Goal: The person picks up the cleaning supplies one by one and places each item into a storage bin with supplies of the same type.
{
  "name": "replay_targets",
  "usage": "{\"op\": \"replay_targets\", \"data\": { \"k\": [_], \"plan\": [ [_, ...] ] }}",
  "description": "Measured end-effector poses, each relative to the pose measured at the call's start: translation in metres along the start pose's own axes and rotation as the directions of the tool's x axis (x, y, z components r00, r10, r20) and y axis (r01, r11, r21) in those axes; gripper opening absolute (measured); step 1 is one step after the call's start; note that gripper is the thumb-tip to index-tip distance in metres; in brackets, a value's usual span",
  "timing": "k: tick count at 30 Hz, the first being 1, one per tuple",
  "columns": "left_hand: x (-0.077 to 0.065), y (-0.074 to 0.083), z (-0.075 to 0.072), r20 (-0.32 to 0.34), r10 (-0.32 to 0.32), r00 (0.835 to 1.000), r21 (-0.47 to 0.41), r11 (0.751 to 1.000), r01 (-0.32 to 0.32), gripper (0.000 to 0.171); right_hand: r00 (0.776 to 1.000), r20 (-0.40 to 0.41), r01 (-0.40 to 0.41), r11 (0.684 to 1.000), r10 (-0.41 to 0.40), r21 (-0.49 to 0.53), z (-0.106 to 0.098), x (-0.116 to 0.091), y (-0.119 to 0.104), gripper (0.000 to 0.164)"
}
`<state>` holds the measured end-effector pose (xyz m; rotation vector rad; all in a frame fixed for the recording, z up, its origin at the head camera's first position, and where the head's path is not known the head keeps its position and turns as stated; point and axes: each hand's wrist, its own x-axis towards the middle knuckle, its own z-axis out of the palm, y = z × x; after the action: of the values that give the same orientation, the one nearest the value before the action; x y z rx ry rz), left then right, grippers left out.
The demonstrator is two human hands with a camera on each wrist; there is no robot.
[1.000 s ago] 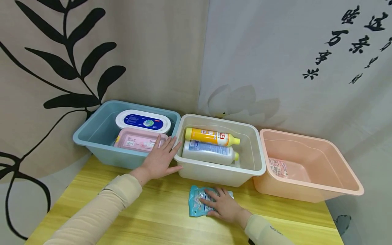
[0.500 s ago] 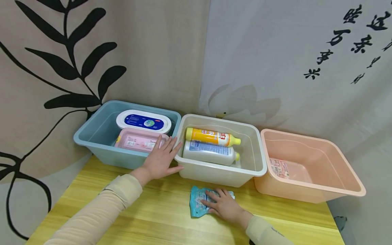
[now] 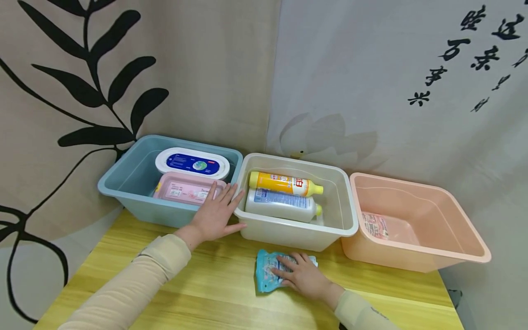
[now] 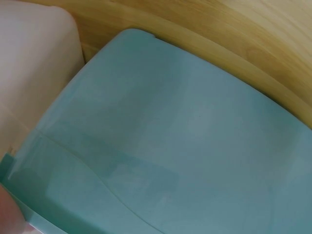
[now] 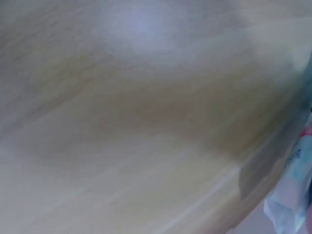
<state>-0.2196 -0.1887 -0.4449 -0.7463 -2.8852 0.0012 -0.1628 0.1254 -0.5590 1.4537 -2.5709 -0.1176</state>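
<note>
My left hand (image 3: 215, 214) rests with spread fingers across the touching rims of the blue bin (image 3: 144, 208) and the white bin (image 3: 284, 233). In the head view, my right hand (image 3: 307, 279) grips a teal soft packet (image 3: 266, 272), fingers over its top and thumb at the near side. A thin shadow shows along the packet's left edge. Part of the packet (image 5: 292, 180) appears at the right border of the right wrist view. The left wrist view is filled by the blue bin's outer wall (image 4: 170, 126).
In the blue bin lie a white oval pack (image 3: 193, 163) and a pink pack (image 3: 187, 189). The white bin holds a yellow bottle (image 3: 284, 184) and a white bottle (image 3: 280, 206). A peach bin (image 3: 412, 256) with a label inside stands at the right. Curtains hang behind the wooden table (image 3: 214, 293).
The teal packet and my right hand have shifted very slightly right, and a shadow has appeared along the packet's left edge. My left hand stays in place.
</note>
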Motion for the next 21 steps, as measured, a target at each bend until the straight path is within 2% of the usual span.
{"op": "replay_targets", "data": {
  "k": [14,21],
  "plan": [
    [-0.001,0.0,0.0,-0.011,0.01,1.0,0.01,1.0,-0.01,0.087,1.0,-0.02,0.011,1.0,-0.011,-0.007,-0.02,-0.007,0.003,0.044],
    [-0.001,0.0,-0.001,-0.013,0.009,1.0,0.008,1.0,-0.009,0.087,0.997,-0.075,0.028,0.999,-0.03,-0.025,-0.031,-0.01,0.004,0.043]
  ]
}}
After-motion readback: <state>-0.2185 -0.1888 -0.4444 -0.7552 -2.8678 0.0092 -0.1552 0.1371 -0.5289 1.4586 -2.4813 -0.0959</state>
